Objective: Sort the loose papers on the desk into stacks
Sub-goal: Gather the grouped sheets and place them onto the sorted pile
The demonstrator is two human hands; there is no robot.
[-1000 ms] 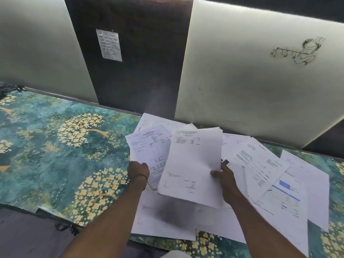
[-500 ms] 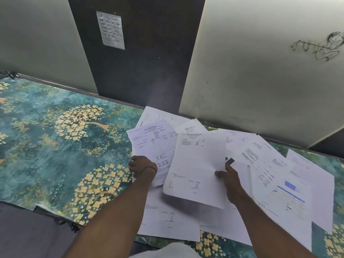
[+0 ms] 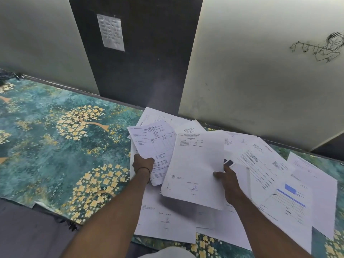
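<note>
Teal cloth printed with yellow flowering trees covers the tabletop (image 3: pixel 55 146), whose left half is bare of papers. Loose white papers (image 3: pixel 279 183) lie overlapping on the right half, spread from the back edge to the near edge; one sheet there carries blue bars (image 3: pixel 290 190). The left hand (image 3: pixel 143 163) is closed around the lower edge of an invoice (image 3: pixel 152 146), a printed form with ruled columns, which rises tilted from the pile at its left margin. The right hand (image 3: pixel 227 178) pinches the right edge of a second sheet (image 3: pixel 193 168), thumb on the printed face and the other digits behind it; this sheet is raised off the pile and casts a shadow on the pages beneath. The second sheet overlaps the right side of the invoice. A thin dark band circles the left wrist. Behind the tabletop stand two pale panels (image 3: pixel 260 81) divided by a dark panel (image 3: pixel 145 62), to which a small note (image 3: pixel 111 32) is fixed. A line drawing (image 3: pixel 320 47) marks the right pale panel near its upper right corner.
</note>
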